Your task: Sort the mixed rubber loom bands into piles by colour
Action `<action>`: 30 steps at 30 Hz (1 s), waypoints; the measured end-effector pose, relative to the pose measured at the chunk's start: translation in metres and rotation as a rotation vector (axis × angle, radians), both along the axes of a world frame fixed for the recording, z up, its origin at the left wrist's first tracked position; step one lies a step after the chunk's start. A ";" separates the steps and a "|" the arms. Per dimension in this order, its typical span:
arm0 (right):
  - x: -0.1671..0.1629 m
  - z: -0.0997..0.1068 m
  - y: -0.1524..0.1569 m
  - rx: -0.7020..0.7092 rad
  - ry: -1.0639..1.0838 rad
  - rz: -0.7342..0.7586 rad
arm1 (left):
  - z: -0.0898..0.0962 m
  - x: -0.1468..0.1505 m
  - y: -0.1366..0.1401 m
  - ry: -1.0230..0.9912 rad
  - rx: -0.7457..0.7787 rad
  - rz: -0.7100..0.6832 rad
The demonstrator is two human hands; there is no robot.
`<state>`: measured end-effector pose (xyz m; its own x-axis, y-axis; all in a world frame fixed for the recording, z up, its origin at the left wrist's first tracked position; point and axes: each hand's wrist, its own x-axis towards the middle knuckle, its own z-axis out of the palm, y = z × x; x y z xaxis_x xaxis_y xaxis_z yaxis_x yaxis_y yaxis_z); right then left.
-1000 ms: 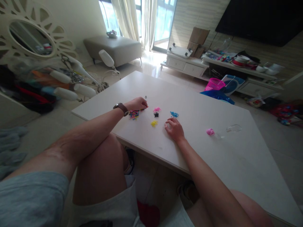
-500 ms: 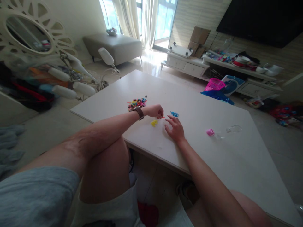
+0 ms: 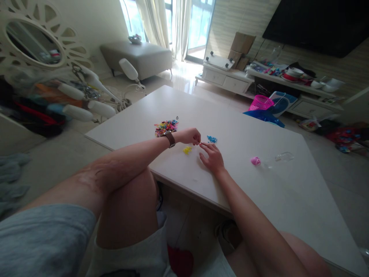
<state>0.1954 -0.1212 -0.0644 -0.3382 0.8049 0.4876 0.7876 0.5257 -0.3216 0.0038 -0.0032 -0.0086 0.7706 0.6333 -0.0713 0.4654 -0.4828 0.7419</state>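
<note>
White surface (image 3: 230,127) beneath, now brings the small reddish piece (image 3: 200,143), pinched in the left hand's (image 3: 193,136) grip, against the spread right hand (image 3: 213,157), engaging both at once.

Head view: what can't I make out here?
Head view, piece between left hand and right hand: too small to tell shape or which hand grips.
Head view, mixed-colour pile: near edge hidden by the watch; pieces too small to count.
Head view, television: cut off by the top and right edges.
</note>
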 end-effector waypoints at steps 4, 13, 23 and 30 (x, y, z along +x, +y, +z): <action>0.000 -0.001 0.000 0.010 0.033 -0.022 | 0.001 0.000 0.000 -0.017 0.004 0.029; 0.012 -0.011 0.012 0.113 0.366 -0.410 | 0.010 -0.007 -0.001 -0.032 -0.005 0.085; 0.013 -0.017 0.014 0.135 0.255 -0.506 | 0.006 -0.006 0.002 -0.023 -0.018 0.075; 0.011 -0.013 0.012 0.174 0.232 -0.452 | 0.003 -0.007 0.003 -0.026 -0.013 0.068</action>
<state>0.2062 -0.1094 -0.0778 0.1560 0.7460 0.6474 0.8664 0.2114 -0.4524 -0.0029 0.0002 -0.0059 0.7277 0.6833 -0.0602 0.4773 -0.4414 0.7599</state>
